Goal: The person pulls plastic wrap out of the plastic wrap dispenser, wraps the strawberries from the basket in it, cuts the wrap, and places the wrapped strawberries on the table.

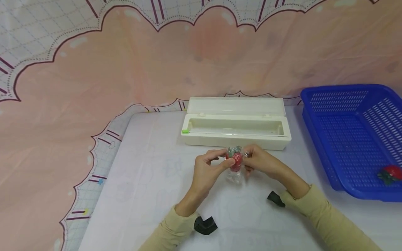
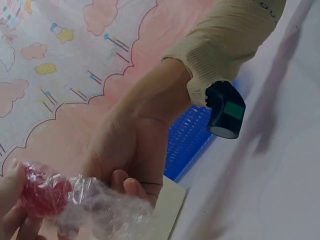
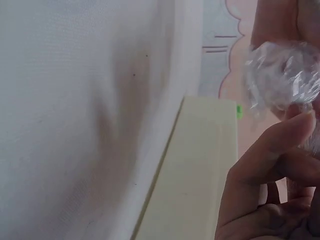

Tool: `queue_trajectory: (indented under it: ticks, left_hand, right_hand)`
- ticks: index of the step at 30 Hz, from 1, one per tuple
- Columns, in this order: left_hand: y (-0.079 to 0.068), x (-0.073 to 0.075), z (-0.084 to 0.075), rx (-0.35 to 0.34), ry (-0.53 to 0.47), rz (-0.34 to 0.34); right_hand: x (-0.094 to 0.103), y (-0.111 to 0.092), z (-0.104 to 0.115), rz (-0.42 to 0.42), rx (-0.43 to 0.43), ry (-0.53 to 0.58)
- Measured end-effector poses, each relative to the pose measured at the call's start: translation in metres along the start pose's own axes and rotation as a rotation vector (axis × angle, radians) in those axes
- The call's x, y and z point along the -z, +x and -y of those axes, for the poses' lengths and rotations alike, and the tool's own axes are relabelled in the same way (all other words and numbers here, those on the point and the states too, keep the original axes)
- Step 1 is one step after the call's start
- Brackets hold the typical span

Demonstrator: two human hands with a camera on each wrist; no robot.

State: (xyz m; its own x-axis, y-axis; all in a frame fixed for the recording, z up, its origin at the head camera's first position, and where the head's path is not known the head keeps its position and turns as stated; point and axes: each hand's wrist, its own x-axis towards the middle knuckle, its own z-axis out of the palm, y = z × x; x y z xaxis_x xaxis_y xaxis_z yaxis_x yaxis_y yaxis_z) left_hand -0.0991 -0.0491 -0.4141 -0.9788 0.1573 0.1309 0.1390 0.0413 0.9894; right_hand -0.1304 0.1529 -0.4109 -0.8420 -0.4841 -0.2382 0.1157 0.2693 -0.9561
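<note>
In the head view a red strawberry with green leaves is wrapped in clear plastic film, held up just in front of a long white box. My left hand holds the strawberry from the left side, thumb across its front. From the right, my right hand pinches a gathered bit of the film. The left wrist view shows the red fruit close up, loose crinkled film trailing from it. Film also bunches above the right thumb in the right wrist view.
The white box has its lid raised at the back and a green tab at its left end. At the right stands a blue plastic basket with another strawberry inside. Black wrist mounts hang by both sleeves.
</note>
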Motion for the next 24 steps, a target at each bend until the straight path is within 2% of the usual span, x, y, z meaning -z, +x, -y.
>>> queue_trajectory:
  ticks: [5, 10, 13, 16, 20, 24]
  left_hand:
    - [0.001, -0.003, 0.001, -0.018, -0.069, 0.007]
    - [0.002, -0.004, 0.000, 0.033, -0.077, 0.019]
    - [0.003, -0.002, 0.000, 0.064, -0.067, -0.007]
    - [0.004, 0.000, 0.001, 0.077, -0.096, -0.048]
    - [0.006, 0.003, 0.001, 0.077, -0.113, -0.083]
    - [0.007, 0.002, 0.002, 0.059, -0.111, -0.086]
  right_hand:
    - [0.000, 0.000, -0.001, 0.005, 0.030, -0.032]
    - [0.003, 0.002, -0.005, 0.010, 0.047, -0.045]
    - [0.005, 0.002, -0.010, 0.011, 0.053, -0.060]
    - [0.009, 0.000, -0.012, -0.033, 0.090, -0.080]
    - [0.011, -0.004, -0.008, -0.138, 0.154, -0.053]
    - [0.006, -0.011, 0.000, -0.137, 0.207, -0.033]
